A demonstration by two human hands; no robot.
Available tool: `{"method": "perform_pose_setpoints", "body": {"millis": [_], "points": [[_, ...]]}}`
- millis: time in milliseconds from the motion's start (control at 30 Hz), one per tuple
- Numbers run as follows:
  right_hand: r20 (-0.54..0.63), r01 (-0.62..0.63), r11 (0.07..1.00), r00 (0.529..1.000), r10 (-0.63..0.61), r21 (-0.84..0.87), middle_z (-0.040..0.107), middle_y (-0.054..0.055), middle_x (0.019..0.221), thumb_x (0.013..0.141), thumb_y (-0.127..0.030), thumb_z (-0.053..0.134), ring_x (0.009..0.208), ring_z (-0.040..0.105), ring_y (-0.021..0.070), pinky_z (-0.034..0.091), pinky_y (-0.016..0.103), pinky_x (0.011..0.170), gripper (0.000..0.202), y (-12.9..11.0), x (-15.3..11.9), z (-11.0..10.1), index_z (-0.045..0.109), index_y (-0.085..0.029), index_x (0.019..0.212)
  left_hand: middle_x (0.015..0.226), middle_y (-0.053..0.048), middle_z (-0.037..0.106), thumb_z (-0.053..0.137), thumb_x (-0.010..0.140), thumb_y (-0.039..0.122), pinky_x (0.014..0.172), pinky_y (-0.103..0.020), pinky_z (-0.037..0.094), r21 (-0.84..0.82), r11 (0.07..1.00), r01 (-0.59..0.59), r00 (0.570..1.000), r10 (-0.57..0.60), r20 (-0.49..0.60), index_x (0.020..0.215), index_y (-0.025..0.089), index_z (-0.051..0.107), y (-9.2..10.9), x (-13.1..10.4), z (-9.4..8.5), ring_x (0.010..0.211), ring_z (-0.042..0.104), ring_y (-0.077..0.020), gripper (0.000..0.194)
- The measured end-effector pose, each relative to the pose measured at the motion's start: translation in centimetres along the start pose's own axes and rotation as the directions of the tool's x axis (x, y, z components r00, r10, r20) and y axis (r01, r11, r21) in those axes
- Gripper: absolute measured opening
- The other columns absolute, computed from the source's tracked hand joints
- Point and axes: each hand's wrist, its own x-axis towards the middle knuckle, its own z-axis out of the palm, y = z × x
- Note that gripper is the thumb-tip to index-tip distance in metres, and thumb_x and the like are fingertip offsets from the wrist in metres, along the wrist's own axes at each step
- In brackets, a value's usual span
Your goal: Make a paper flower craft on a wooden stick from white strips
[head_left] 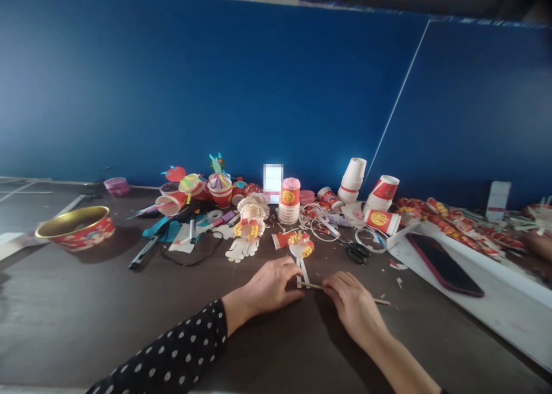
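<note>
A thin wooden stick [383, 302] lies low over the dark table, pinched by my right hand [356, 309] near its middle. Its left end reaches the lower ends of two white paper strips [303, 271]. Around those ends my left hand [272, 285] rests on the table, thumb and forefinger apart; whether a fingertip touches the strips I cannot tell. Above them the strips join a round paper-cup cut-out [301, 245] in white, red and yellow. Beside it lies a red paper piece [282, 240]. Black-handled scissors [359, 251] are beyond my right hand.
Stacked paper cups [353, 180] and a decorated cup [290, 196] stand toward the blue wall. A red-and-gold bowl [80, 233] and a utility knife [144, 252] are on the left. A phone [444, 264] lies in a white tray [513, 320]. Another person's hand [539, 245] shows far right.
</note>
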Motion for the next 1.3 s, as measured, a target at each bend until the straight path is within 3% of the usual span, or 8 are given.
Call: {"method": "perform_pose_setpoints", "body": {"millis": [233,400,500,733,1000,1167,1300], "points": [[-0.037,-0.018,0.999,0.999,0.017,-0.04,0.058,0.003,0.077,0.088,-0.02,0.038,0.075,0.054,0.0183,0.04,0.03,0.069,0.021,1.0,0.4,0.1,0.055,-0.021,0.076,0.108,-0.01,0.057,0.067,0.072,0.039,0.093,-0.033,0.038,0.002,0.996,-0.089,0.99,0.089,-0.11,0.106,0.013,0.054,-0.2,0.6,1.1,0.103,0.048,-0.0225,0.045],[0.008,0.017,0.997,1.0,-0.016,-0.072,0.058,0.003,0.078,0.089,-0.018,0.038,0.075,0.053,0.0179,0.039,0.029,0.068,0.022,0.8,0.7,0.3,0.057,-0.021,0.078,0.092,-0.008,0.061,0.054,0.083,0.036,0.082,-0.029,0.043,0.04,0.998,-0.057,0.998,0.057,-0.016,0.093,0.014,0.058,-0.1,1.1,1.6,0.089,0.055,-0.02,0.024],[0.018,0.02,0.997,1.0,-0.018,-0.077,0.059,0.003,0.078,0.089,-0.017,0.038,0.075,0.053,0.0179,0.039,0.029,0.068,0.022,0.6,0.8,0.3,0.058,-0.021,0.079,0.083,-0.006,0.061,0.049,0.086,0.036,0.079,-0.029,0.042,0.093,0.991,-0.093,0.996,0.093,0.001,0.084,0.015,0.059,-0.2,1.3,1.6,0.084,0.056,-0.0197,0.023],[0.011,0.039,0.998,0.999,-0.038,-0.045,0.06,0.003,0.078,0.089,-0.018,0.04,0.074,0.053,0.0177,0.04,0.029,0.067,0.022,0.8,0.6,0.1,0.059,-0.021,0.079,0.08,-0.003,0.059,0.052,0.083,0.033,0.073,-0.026,0.041,0.119,0.977,-0.177,0.984,0.172,0.053,0.083,0.016,0.057,-0.2,0.6,1.0,0.078,0.055,-0.0171,0.017],[0.026,0.137,0.99,0.99,-0.138,0.044,0.058,0.003,0.078,0.089,-0.016,0.04,0.076,0.051,0.0172,0.04,0.03,0.069,0.023,0.8,-0.2,-0.1,0.062,-0.021,0.086,0.094,-0.005,0.06,0.065,0.069,0.053,0.081,-0.031,0.037,0.072,0.974,-0.215,0.976,0.212,0.053,0.087,0.016,0.057,0.0,0.2,1.2,0.087,0.056,-0.0203,0.042],[0.007,0.137,0.99,0.991,-0.137,0.047,0.058,0.003,0.078,0.089,-0.015,0.04,0.076,0.051,0.017,0.04,0.03,0.069,0.023,0.7,-0.4,0.0,0.062,-0.02,0.084,0.089,-0.004,0.06,0.056,0.081,0.043,0.079,-0.029,0.036,0.116,0.97,-0.215,0.976,0.209,0.063,0.086,0.016,0.058,0.3,0.2,1.2,0.082,0.056,-0.017,0.027],[0.011,0.121,0.992,0.993,-0.122,0.017,0.058,0.003,0.077,0.089,-0.015,0.041,0.075,0.051,0.0171,0.04,0.03,0.068,0.022,0.6,-0.4,0.1,0.062,-0.021,0.084,0.083,-0.004,0.06,0.05,0.085,0.04,0.075,-0.029,0.037,0.211,0.947,-0.24,0.97,0.226,0.092,0.082,0.016,0.059,0.5,0.3,1.0,0.079,0.055,-0.0169,0.026]]}}
